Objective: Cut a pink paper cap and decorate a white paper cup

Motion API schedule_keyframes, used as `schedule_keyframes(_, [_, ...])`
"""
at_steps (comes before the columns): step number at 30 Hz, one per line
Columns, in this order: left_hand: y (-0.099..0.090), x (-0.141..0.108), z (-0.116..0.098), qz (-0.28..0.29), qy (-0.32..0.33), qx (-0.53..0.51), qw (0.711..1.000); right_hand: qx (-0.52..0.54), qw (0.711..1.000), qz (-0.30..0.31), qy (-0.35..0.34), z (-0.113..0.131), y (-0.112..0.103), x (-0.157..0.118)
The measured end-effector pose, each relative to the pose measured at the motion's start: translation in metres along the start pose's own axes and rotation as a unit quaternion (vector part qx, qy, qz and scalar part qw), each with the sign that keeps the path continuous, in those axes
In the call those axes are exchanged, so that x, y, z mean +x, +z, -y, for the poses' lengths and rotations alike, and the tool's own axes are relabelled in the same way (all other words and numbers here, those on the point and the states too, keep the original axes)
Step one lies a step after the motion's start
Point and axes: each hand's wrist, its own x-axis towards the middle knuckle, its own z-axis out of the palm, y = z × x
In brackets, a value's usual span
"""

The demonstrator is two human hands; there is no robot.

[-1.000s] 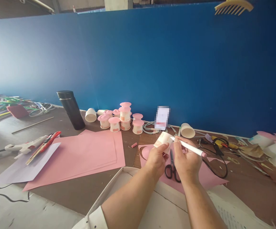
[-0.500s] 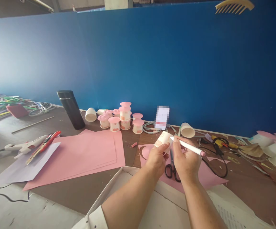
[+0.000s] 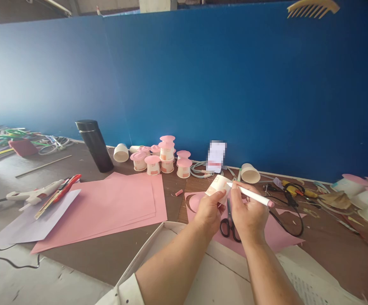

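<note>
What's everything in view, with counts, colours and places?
held cup: one, white, centre right
marker: one, white, centre right
pink-topped cups: several, white, back
open cups: at least two, white, back
flask: one, black, left
pink sheets: several, pink, left and centre right
lilac sheet: one, lilac, left
utility knife: one, red, left
glue gun: one, white, left
scissors: one pair, black, centre right
stick: one, pale, left
cables: several, mixed, back
blurred card: one, white, back
shallow box: one, white, front
comb: one, yellow, top right
wall: one, blue, back
table: one, brown, below
left hand: one, bare, around held cup
right hand: one, bare, holding marker
</note>
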Motion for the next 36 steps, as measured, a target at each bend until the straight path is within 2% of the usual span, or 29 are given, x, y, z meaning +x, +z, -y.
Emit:
schedule_keyframes(21, [0.0008,-0.0004,-0.0039,-0.001,-0.034,-0.05,0.998,0.001,0.999,-0.001,0.032,0.0023,0.0,0.0])
schedule_keyframes(27, [-0.0007,0.0009,-0.0026,0.018,-0.027,-0.064,0.997,-0.003,0.999,-0.003,0.035,0.0037,-0.0005,0.0001])
schedule_keyframes(36, [-0.0005,0.0005,-0.0026,0.009,-0.027,-0.07,0.997,-0.003,0.999,0.0,0.032,0.0033,-0.001,0.0003])
